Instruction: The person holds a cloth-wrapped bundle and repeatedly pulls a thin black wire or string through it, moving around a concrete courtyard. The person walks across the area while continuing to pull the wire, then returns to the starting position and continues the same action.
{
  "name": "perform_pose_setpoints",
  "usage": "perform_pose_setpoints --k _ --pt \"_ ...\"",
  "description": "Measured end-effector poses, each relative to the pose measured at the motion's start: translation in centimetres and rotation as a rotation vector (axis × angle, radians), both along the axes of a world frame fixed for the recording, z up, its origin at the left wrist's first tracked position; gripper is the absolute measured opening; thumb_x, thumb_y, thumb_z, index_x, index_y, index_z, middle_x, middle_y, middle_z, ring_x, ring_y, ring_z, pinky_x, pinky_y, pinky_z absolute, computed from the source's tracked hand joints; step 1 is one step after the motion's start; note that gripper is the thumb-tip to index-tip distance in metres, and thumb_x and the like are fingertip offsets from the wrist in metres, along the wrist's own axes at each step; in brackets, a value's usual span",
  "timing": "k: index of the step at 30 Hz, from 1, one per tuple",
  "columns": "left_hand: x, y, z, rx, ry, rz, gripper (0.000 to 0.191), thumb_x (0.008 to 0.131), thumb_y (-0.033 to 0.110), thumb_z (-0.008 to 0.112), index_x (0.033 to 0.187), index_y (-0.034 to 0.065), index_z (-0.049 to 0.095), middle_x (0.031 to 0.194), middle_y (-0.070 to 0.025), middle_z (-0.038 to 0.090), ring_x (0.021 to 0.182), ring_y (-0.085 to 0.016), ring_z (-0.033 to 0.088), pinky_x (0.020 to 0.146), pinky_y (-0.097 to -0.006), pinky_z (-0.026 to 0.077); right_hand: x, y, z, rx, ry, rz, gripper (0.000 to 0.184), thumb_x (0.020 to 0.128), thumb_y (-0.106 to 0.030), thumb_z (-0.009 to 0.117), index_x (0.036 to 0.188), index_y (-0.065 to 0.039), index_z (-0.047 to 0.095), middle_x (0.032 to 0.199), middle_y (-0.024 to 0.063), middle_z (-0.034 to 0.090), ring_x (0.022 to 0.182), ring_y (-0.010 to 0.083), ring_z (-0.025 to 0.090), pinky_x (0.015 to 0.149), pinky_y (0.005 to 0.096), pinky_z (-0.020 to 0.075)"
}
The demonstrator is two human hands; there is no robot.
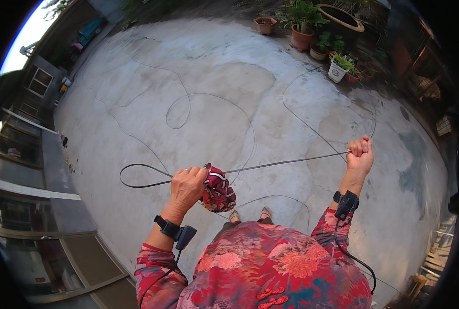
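My left hand (188, 186) is closed around a bunched dark red patterned cloth (218, 189) and a thin black cable (287, 161). A loop of the cable sticks out to the left of that hand. Out to the right, my right hand (361, 154) grips the same cable, and the stretch between the two hands is pulled nearly straight. From both hands the cable runs down to the concrete ground, where it lies in wide loose curves and a loop. Each wrist wears a black strapped device with its own lead.
Potted plants (301, 37) and a large round planter (341, 17) stand along the far right edge. A white square pot (336, 72) is close to the cable. A building with windows (40, 81) borders the left. My feet (266, 212) stand near cable on the ground.
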State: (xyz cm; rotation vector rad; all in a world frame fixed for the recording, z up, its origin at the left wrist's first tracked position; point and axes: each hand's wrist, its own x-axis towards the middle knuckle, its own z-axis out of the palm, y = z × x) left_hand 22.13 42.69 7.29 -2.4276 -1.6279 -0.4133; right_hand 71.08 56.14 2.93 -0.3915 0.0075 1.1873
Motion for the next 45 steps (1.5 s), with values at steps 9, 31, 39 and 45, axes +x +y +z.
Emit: perform_pose_setpoints --k 9,31,39,45 --pt "2.1 1.1 1.9 -0.058 0.128 -0.192 0.014 0.075 0.011 0.067 0.084 0.0126 0.056 0.075 -0.0018 0.057 0.068 -0.022 0.060 0.059 -0.0363 0.047 3.2 -5.1 -8.3 -0.766 -1.414 -0.380 0.042 0.101 -0.026 0.057 0.128 0.005 0.053 0.121 0.0188 0.059 0.102 0.0288 0.058 0.090 0.0363 0.0476" --pt "5.5 -0.7 5.8 -0.053 0.033 -0.506 0.036 0.074 0.014 0.069 0.110 0.0126 0.062 0.082 0.0023 0.061 0.070 -0.016 0.059 0.070 -0.0318 0.046 -19.4 -13.4 2.0 0.289 -0.973 1.243 0.025 0.105 -0.020 0.056 0.115 -0.001 0.068 0.088 -0.0045 0.060 0.078 0.0043 0.052 0.067 0.0226 0.0456" --pt "5.9 -0.4 6.7 0.012 -0.234 -0.512 0.045 0.069 0.007 0.071 0.114 0.0091 0.067 0.099 -0.0028 0.071 0.080 -0.019 0.065 0.077 -0.0337 0.049 -18.1 -12.9 1.9 0.312 -1.038 1.238 0.018 0.103 -0.016 0.056 0.104 -0.002 0.067 0.078 -0.0047 0.056 0.069 0.0045 0.049 0.062 0.0227 0.0419" --pt "2.8 -2.7 10.5 -0.340 -1.177 -0.092 0.032 0.090 -0.011 0.045 0.101 -0.0041 0.074 0.113 -0.0121 0.071 0.102 -0.021 0.067 0.092 -0.0308 0.051 -17.2 -12.3 -0.5 0.102 -0.925 1.124 0.017 0.103 -0.018 0.057 0.096 -0.005 0.063 0.071 -0.0034 0.055 0.063 0.0040 0.047 0.056 0.0206 0.0361"
